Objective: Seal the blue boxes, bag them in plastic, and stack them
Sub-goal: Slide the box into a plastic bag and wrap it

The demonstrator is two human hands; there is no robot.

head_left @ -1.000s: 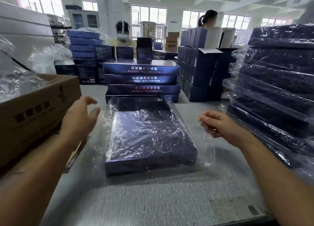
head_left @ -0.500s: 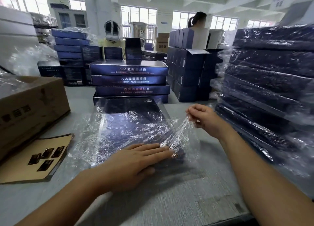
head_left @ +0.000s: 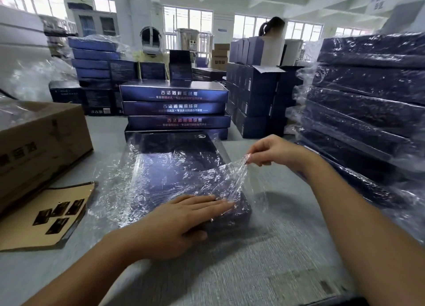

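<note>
Brightness: we see bright, even daylight;
Source: the windows [head_left: 188, 22] at the far side; their panes burn out to white;
Glare: white glints speckle the plastic bag [head_left: 161, 179] and the bagged stack [head_left: 368, 94] at the worktop's right edge;
Shadows: we find a soft one on the worktop [head_left: 287, 248] under the right hand [head_left: 273, 151];
Sharpness: the worktop's near edge smears;
Distortion: straight lines bow at the frame's sides.

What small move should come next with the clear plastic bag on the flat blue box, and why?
The right hand pinches a loose edge of the clear plastic bag, lifted off the flat dark blue box, while the left hand presses flat on its near corner. So probably fold that flap down against the box.
</note>
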